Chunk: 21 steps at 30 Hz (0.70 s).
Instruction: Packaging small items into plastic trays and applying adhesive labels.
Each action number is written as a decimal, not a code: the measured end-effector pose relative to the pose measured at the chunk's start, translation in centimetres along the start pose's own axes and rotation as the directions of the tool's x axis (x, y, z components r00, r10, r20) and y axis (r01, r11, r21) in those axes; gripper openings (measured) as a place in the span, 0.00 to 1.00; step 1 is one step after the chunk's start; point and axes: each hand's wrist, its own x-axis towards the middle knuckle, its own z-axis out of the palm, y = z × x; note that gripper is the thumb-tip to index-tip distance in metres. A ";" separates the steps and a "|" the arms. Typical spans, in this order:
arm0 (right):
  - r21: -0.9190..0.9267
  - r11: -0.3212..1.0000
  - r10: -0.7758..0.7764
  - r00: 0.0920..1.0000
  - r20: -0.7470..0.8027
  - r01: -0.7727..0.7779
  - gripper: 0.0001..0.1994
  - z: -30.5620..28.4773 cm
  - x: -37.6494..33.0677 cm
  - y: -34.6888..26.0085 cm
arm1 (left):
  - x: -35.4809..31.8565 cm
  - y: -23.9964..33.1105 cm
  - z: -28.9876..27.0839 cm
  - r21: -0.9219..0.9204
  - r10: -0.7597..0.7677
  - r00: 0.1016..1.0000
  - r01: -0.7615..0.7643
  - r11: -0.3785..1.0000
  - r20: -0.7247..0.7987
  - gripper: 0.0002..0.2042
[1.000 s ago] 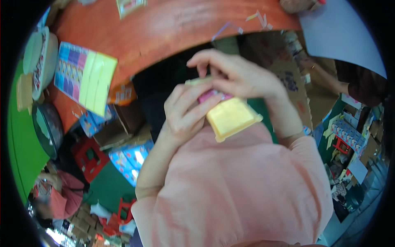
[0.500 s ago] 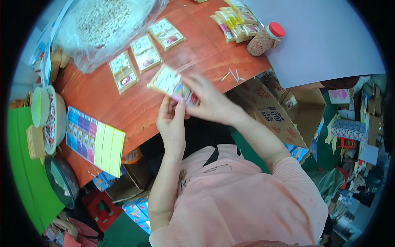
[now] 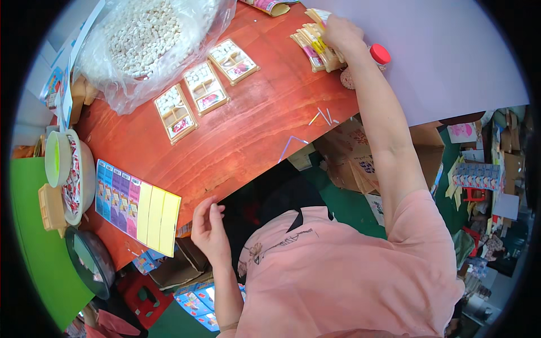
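Currently the right hand [image 3: 344, 35], at one o'clock, touches the stacked packs [image 3: 315, 48]; I cannot tell its grip. The left hand [image 3: 211, 226], between seven and eight, is loosely spread. Toward eleven, three trays [image 3: 206, 89] each hold white pieces [image 3: 197, 73] and one pinkish packet [image 3: 211, 100]; one plastic bag [image 3: 125, 93] holds more pieces.

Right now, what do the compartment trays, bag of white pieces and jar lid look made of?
Compartment trays: likely moulded cream plastic, satin; thin rims and dividers.
Bag of white pieces: clear plastic film, glossy; see-through, crinkled.
Jar lid: probably smooth plastic; uniform red, painted metal possible.
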 end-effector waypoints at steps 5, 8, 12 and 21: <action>-0.096 0.994 0.061 0.991 0.121 -0.050 0.25 -0.8 -0.4 -0.1 | -1.1 -0.8 -2.2 0.008 0.000 0.999 0.001 1.000 -0.052 0.08; -0.200 0.980 -0.011 0.997 -0.073 -0.003 0.24 -1.8 -2.5 -1.8 | -1.4 -1.6 -2.7 -0.014 -0.020 0.996 0.019 1.000 -0.082 0.07; -0.160 0.911 -0.412 0.862 -0.294 0.381 0.19 -1.0 -5.4 -5.9 | -0.6 -2.0 -3.9 0.192 0.187 0.953 -0.143 0.971 -0.236 0.06; 0.292 0.354 -0.707 0.458 -0.539 0.889 0.13 6.4 -15.4 -24.6 | 1.8 -0.2 -7.5 0.676 0.575 0.791 -0.309 0.669 -0.207 0.07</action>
